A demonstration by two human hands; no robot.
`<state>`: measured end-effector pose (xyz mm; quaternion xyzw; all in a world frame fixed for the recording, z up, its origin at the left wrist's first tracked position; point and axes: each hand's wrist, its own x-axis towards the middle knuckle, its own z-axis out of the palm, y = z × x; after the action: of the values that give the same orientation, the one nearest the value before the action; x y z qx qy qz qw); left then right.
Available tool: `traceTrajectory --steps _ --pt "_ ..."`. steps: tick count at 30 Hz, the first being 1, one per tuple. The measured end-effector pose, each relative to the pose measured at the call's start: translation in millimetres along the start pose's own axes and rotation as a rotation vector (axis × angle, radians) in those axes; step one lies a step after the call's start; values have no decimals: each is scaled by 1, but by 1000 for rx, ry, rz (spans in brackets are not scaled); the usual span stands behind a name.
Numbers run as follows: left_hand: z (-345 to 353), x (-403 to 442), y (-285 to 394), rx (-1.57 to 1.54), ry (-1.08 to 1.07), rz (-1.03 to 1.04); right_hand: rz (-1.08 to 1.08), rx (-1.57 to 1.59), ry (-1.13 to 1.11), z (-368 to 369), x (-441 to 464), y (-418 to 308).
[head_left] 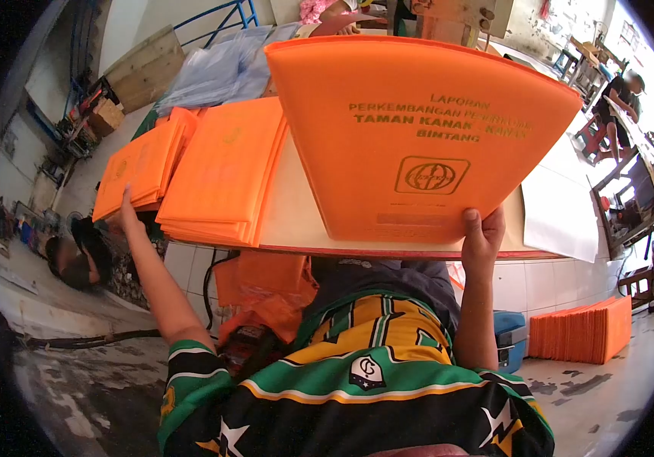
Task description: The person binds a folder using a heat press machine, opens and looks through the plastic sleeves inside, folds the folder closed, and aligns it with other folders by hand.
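My right hand grips the bottom edge of a large orange folder, thumb on the front and fingers behind. The folder is raised and tilted towards me, with gold lettering and a round emblem on its cover. At the table's left end, my left hand holds the near edge of a small stack of orange folders; its thumb lies on top and its other fingers are mostly hidden. Between the hands, a thicker pile of orange folders lies near the table's front edge.
Clear plastic sheets lie on the far side of the table. White paper hangs over the right edge. On the floor are a blue box and a row of orange folders. Other people sit nearby.
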<state>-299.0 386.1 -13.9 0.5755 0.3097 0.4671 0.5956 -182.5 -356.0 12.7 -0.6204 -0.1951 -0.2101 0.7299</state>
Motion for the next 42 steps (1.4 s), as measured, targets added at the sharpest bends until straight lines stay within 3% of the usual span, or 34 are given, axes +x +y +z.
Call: traceTrajectory --steps 2,9,15,18,26,33,35,36,38,42 --pt "11 -39 30 -17 10 -82 7 8 -12 0 -1 -3" --pt "4 -38 45 137 102 15 29 43 -36 -1 -3 -4" --pt "-8 -20 35 -69 353 -129 -5 27 -13 3 -1 -3" --pt "-8 -15 39 -120 297 -58 15 -11 -22 1 1 -3" --pt "22 -47 59 -145 479 -52 -1 17 -11 4 0 -6" --pt "-7 -22 52 -207 475 -142 -12 19 -14 2 1 -4" --pt "-38 16 34 -446 448 -338 -21 24 -16 4 2 -6" --pt "-45 28 29 -444 448 -338 -27 28 -21 5 2 -6" --pt "-52 42 20 -492 264 -350 -25 26 -32 4 3 -5" --pt "-5 4 45 -540 299 -306 -18 -4 -14 5 6 -1"
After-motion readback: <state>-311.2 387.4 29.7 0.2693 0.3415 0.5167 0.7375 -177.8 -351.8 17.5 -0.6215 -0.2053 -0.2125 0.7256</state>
